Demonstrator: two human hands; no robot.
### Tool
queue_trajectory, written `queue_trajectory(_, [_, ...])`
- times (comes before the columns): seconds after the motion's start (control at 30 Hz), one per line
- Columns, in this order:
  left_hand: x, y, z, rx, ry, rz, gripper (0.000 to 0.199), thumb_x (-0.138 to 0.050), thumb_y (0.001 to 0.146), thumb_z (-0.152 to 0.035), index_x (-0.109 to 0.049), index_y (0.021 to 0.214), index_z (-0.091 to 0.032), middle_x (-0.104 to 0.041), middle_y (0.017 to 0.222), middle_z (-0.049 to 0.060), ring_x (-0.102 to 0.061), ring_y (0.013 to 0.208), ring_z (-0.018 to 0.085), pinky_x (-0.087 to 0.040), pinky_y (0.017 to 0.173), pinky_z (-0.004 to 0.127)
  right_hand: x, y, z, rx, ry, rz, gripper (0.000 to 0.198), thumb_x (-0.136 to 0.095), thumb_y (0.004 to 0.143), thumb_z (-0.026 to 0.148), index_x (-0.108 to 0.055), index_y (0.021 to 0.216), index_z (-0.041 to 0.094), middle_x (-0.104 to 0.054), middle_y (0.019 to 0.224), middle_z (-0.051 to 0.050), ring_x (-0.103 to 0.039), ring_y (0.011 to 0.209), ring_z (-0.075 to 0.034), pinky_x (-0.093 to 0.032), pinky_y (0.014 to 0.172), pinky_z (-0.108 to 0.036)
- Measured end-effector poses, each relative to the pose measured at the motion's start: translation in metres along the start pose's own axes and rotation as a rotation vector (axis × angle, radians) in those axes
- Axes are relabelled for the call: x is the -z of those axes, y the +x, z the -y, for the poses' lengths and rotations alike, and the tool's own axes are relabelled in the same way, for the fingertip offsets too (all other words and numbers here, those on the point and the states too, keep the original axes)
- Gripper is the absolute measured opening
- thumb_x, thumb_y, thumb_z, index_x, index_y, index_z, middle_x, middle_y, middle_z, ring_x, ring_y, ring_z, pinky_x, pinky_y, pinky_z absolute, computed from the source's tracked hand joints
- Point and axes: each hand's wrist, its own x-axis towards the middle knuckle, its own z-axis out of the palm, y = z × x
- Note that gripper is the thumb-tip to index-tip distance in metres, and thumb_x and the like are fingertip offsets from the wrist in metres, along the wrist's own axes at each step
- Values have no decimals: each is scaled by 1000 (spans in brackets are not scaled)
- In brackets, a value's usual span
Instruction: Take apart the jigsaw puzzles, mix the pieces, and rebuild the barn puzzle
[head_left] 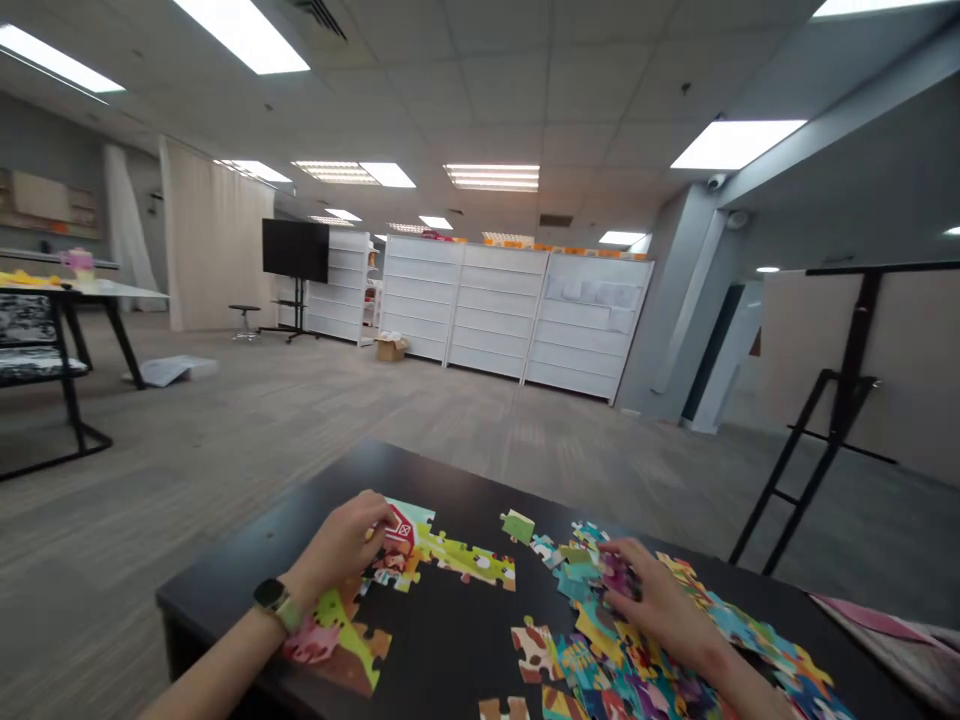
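Carpeted floor (315, 410) extends beyond the work surface; clock directions are taken from the bare middle of the black table (442, 640), 12 pointing away from the wearer. White shelving (495, 310) stands far off at 12 o'clock, a black screen (295, 250) on a wheeled stand at 11, and a black easel-like frame (829, 430) at 2.

Joined jigsaw strip (469, 563): lies flat on the table, running from 10 towards 1 o'clock. A further joined section (349, 655) lies at 9, partly hidden by the left wrist, which wears a watch (271, 594).

Left hand (360, 525): at 10 o'clock, palm down, fingers loosely bent, tips on the red barn picture of the strip. Whether a piece is pinched cannot be told.

Right hand (645, 590): at 3 o'clock over the loose piece heap (592, 660), thumb and fingers curved and parted. One purple piece (616, 575) sits at the fingertips; grip cannot be confirmed.

Green piece (518, 526): near 1 o'clock, apart from the strip.
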Motion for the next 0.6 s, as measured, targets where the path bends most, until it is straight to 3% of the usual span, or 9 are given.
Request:
queue_trajectory(0.1, [-1, -14, -49, -16, 4, 40, 23, -49, 87, -14, -68, 94, -25, -69, 97, 3, -62, 93, 21, -49, 85, 31, -14, -9, 28, 70, 25, 64, 57, -57, 76, 22, -58, 133, 21, -57, 143, -13, -50, 136, -31, -36, 116, -48])
queue_trajectory(0.17, [-12, -24, -86, -39, -74, 146, 35, -57, 82, -15, -66, 112, -30, -68, 115, 2, -62, 106, 21, -49, 95, 32, -28, -13, 55, 157, 67, 145, 59, -57, 77, 20, -57, 137, 23, -54, 148, -11, -45, 141, -30, -33, 120, -49])
queue_trajectory(0.23, [-27, -32, -117, -43, -175, 211, 54, -60, 79, -15, -59, 130, -33, -60, 137, 3, -55, 125, 23, -44, 109, 36, -39, -9, 85, 278, 89, 188, 58, -56, 81, 18, -57, 138, 24, -53, 149, -10, -44, 143, -27, -34, 120, -47])
queue_trajectory(0.3, [-42, -36, -137, -49, -201, 310, 66, -65, 78, -18, -51, 141, -34, -48, 152, 4, -44, 139, 27, -37, 118, 43, -41, 2, 110, 402, 59, 147, 58, -56, 81, 14, -59, 138, 23, -53, 150, -12, -43, 143, -28, -36, 119, -50])
queue_trajectory(0.37, [-52, -38, -145, -61, -164, 401, 67, -67, 83, -26, -46, 146, -37, -39, 161, 3, -34, 147, 31, -33, 120, 52, -30, 12, 123, 419, 4, 19, 53, -58, 76, 9, -66, 127, 21, -60, 142, -15, -51, 136, -31, -42, 113, -54])
queue_trajectory(0.47, [-60, -39, -142, -103, -76, 446, 51, -57, 95, -40, -50, 145, -38, -43, 159, 3, -36, 146, 33, -34, 118, 57, 2, -3, 117, 305, 17, -93, 40, -54, 87, 16, -66, 125, 20, -63, 137, -14, -56, 130, -27, -43, 112, -50])
queue_trajectory(0.53, [-65, -40, -136, -136, -22, 453, 44, -51, 99, -44, -55, 142, -34, -49, 154, 5, -40, 143, 33, -36, 116, 57, 20, -45, 101, 202, 39, -156, 33, -51, 95, 25, -64, 126, 22, -64, 134, -11, -57, 127, -25, -44, 111, -46])
queue_trajectory(0.6, [-72, -42, -128, -179, 24, 452, 43, -45, 101, -48, -57, 140, -35, -50, 154, 4, -41, 142, 33, -38, 114, 58, 25, -113, 81, 32, 84, -277, 29, -52, 98, 34, -66, 121, 24, -69, 125, -9, -63, 117, -24, -50, 103, -41])
